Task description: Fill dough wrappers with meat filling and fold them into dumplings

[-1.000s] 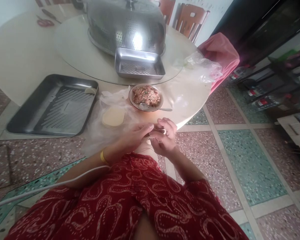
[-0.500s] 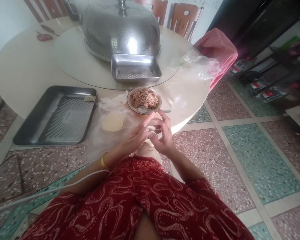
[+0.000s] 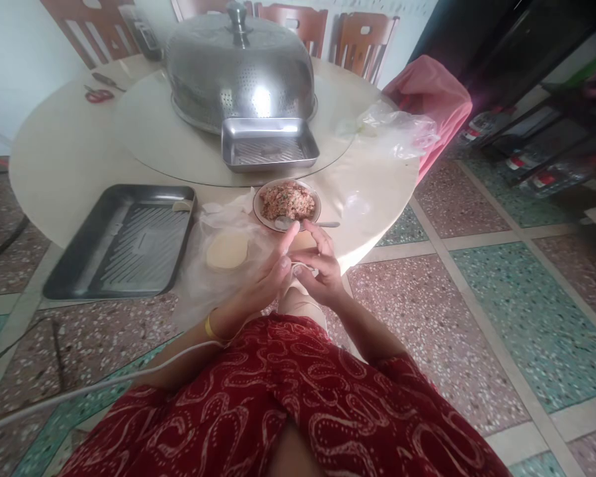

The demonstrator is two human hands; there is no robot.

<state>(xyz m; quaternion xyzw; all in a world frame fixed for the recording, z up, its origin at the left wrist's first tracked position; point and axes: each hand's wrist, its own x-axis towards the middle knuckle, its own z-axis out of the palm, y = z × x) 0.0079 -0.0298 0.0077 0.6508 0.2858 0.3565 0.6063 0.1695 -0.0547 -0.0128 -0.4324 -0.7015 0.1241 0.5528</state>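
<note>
In front of my body, at the table's near edge, my left hand (image 3: pixel 271 275) and my right hand (image 3: pixel 322 268) meet with fingers bent. Between them they pinch a pale dumpling (image 3: pixel 298 266), mostly hidden by my fingers. Just beyond my fingertips is a bowl of minced filling (image 3: pixel 288 199), with a metal spoon (image 3: pixel 330 224) resting in it, handle to the right. A stack of round dough wrappers (image 3: pixel 227 250) lies on a plastic bag (image 3: pixel 193 281) left of my hands. One folded dumpling (image 3: pixel 181 206) sits in the far right corner of the dark tray (image 3: pixel 124 245).
A large domed steel lid (image 3: pixel 241 66) and a small metal pan (image 3: pixel 271 149) stand on the glass turntable (image 3: pixel 149 146). Red-handled scissors (image 3: pixel 99 95) lie at far left. A clear plastic bag (image 3: pixel 397 129) is near a pink-covered chair (image 3: pixel 437 99). A white cable (image 3: pixel 104 384) crosses my left forearm.
My hands have drawn closer together around the dumpling, covering more of it. The view has tilted slightly, so the table appears shifted a little down and right at left.
</note>
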